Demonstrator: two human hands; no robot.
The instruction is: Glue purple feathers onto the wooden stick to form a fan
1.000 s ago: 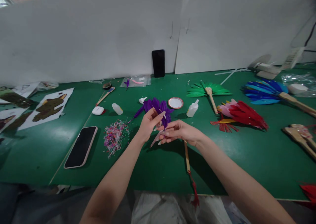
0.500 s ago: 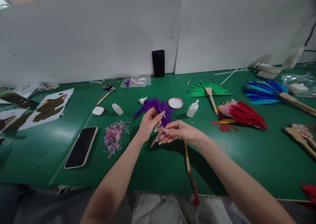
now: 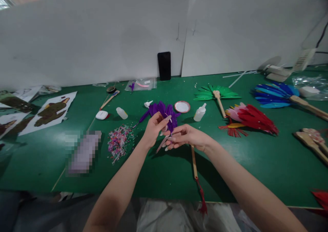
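Note:
My left hand point(image 3: 155, 127) pinches at the side of a purple feather point(image 3: 173, 125) above the table. Lower down, my right hand point(image 3: 186, 136) has its thumb and fingers closed round the feather's narrow end. A slim pinkish tool point(image 3: 161, 144), its kind unclear, slants out below the fingers; which hand holds it I cannot tell. Behind the hands spread more purple feathers point(image 3: 161, 107), partly hidden. A wooden handle point(image 3: 194, 162) with a red tassel point(image 3: 202, 199) lies under my right wrist, its upper end covered.
Glue bottles point(image 3: 122, 113) point(image 3: 200, 113) flank a round white lid point(image 3: 182, 106). Colourful shreds point(image 3: 120, 141) lie left, beside a pixelated phone point(image 3: 84, 153). Green point(image 3: 217, 95), red point(image 3: 253, 120) and blue point(image 3: 275, 95) feather fans lie right. Another phone point(image 3: 164, 66) leans on the wall.
My right fingers have shifted slightly at the feather's lower end. My left hand stays nearly still. The phone at the left, dark before, now appears as a pale pixelated patch.

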